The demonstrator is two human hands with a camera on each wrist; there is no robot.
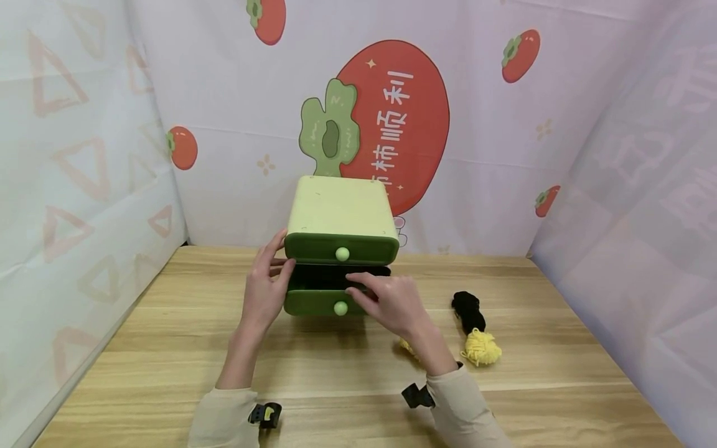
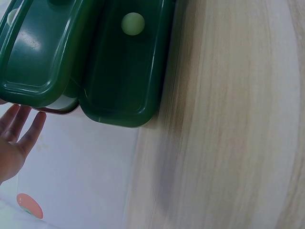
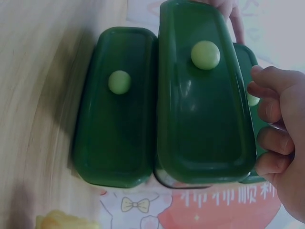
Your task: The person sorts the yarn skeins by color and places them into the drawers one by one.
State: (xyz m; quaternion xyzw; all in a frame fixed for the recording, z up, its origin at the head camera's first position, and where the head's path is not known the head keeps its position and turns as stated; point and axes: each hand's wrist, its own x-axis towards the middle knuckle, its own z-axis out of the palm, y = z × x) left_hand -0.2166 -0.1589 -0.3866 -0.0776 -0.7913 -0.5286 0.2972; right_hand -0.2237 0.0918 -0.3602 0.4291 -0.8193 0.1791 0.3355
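- Main relation: the middle drawer point(image 1: 313, 303) of the small cabinet point(image 1: 342, 205) stands pulled out toward the person, below the top drawer point(image 1: 313, 247) and above the bottom drawer point(image 3: 116, 129).
- Position: the drawer lies ahead of the right hand point(image 1: 392, 302) and toward its left; the fingertips are over the right part of the drawer, near its knob point(image 1: 340, 308).
- Axis: the drawer front's long side runs left to right, across the line of travel.
- Nearer hand: the right is nearer the knob. The left hand point(image 1: 267, 286) is at the cabinet's left side.
- Right hand state: fingers loosely bent, thumb and index finger apart; no held object shows.
- Left hand state: fingers extended, tips against the cabinet's side, not wrapped round it; the thumb lies at the front edge.
- Surface: wood-grain surface point(image 1: 185, 348), carrying the cabinet. Right of it lie black yarn point(image 1: 468, 311) and, just against that, yellow yarn point(image 1: 482, 347). A second yellow piece point(image 1: 409, 347) is partly hidden by the right forearm.
- Room: fabric walls point(image 1: 235, 74) printed with persimmons stand behind and at both sides.
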